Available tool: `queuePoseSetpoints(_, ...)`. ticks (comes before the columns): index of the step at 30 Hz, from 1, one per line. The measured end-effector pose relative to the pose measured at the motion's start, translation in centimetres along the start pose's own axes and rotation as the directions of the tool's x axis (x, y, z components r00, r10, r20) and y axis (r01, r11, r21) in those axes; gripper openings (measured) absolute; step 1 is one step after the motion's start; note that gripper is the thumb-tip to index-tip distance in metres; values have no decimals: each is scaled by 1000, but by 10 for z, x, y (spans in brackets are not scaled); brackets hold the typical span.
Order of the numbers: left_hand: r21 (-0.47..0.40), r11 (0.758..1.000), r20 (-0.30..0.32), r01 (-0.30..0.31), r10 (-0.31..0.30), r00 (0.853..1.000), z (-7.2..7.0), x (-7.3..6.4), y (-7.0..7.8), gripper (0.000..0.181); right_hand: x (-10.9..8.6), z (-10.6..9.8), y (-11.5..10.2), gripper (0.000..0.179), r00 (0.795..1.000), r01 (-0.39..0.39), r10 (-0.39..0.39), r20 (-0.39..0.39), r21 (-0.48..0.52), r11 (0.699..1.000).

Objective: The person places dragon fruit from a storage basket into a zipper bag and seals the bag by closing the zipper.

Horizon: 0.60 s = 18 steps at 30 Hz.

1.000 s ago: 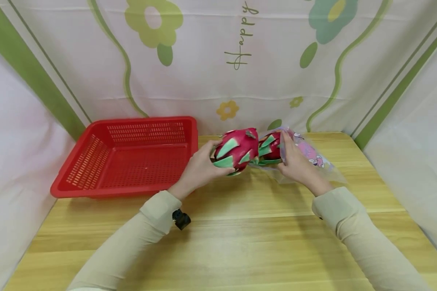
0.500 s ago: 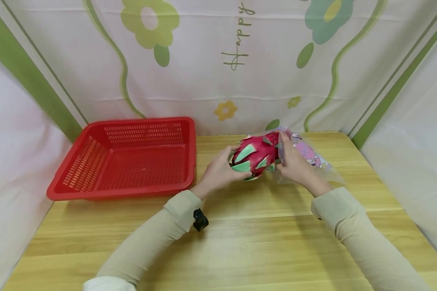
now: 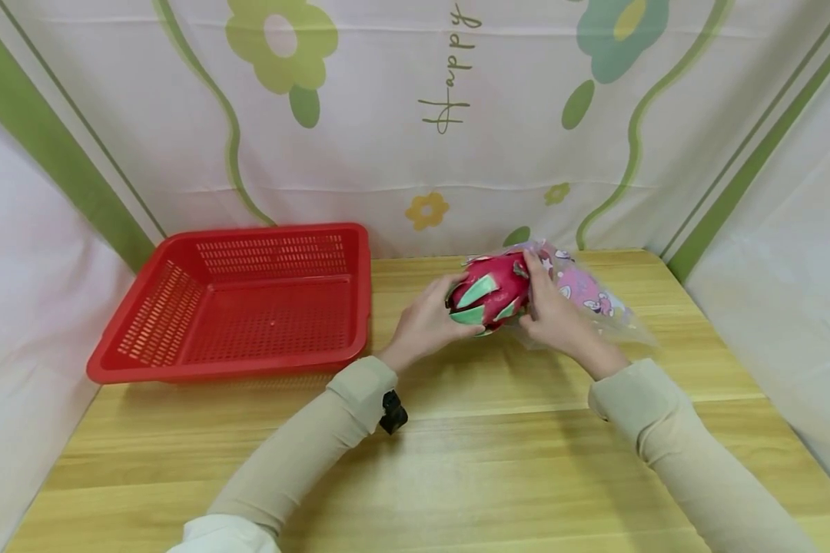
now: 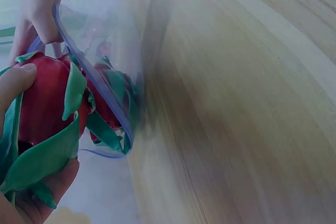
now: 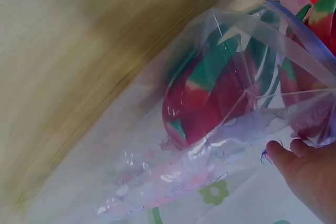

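My left hand point(image 3: 427, 319) grips a red dragon fruit point(image 3: 491, 293) with green scales, thumb on the near side. That fruit stands at the mouth of a clear zip bag point(image 3: 625, 326) printed with pink cartoon figures. My right hand point(image 3: 560, 319) holds the bag by its mouth, its fingers right beside the fruit. Through the plastic, a second dragon fruit point(image 5: 202, 98) shows inside the bag in the right wrist view. The bag's purple zip edge point(image 4: 97, 80) runs between the two fruits in the left wrist view.
A red slotted plastic basket point(image 3: 228, 367) sits at the left of the wooden table point(image 3: 456, 476). Behind the table hangs a white curtain point(image 3: 373, 138) with printed flowers. A small black device point(image 3: 393, 412) is on my left wrist.
My left hand has carried the dragon fruit rightward to the bag's mouth, covering the second fruit in the head view. My right hand has stayed nearly in place on the bag.
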<state>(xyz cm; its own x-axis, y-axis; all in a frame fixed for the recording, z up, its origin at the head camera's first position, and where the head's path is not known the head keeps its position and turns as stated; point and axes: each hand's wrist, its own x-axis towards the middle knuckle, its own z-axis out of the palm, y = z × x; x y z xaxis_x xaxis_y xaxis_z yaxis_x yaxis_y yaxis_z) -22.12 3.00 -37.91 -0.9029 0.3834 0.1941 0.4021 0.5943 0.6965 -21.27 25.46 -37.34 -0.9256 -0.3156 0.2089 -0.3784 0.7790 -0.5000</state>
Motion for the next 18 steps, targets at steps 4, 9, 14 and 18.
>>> queuePoseSetpoints(4,-8,1000,4,9,-9,1000,1,1,0,80,-1,-1,-4,97,999,31,-32,-7,-27,999)
queuePoseSetpoints(9,-98,995,1,33,-33,999,2,4,-5,82,-3,-2,-5,92,996,94,-94,-10,-11,996)
queuePoseSetpoints(14,-197,977,23,79,-76,997,1,6,-13,85,-5,-9,4,79,990,143,-141,-22,190,971)
queuePoseSetpoints(18,-199,976,38,86,-80,996,1,8,-14,85,-5,-14,11,79,983,182,-177,-53,137,974)
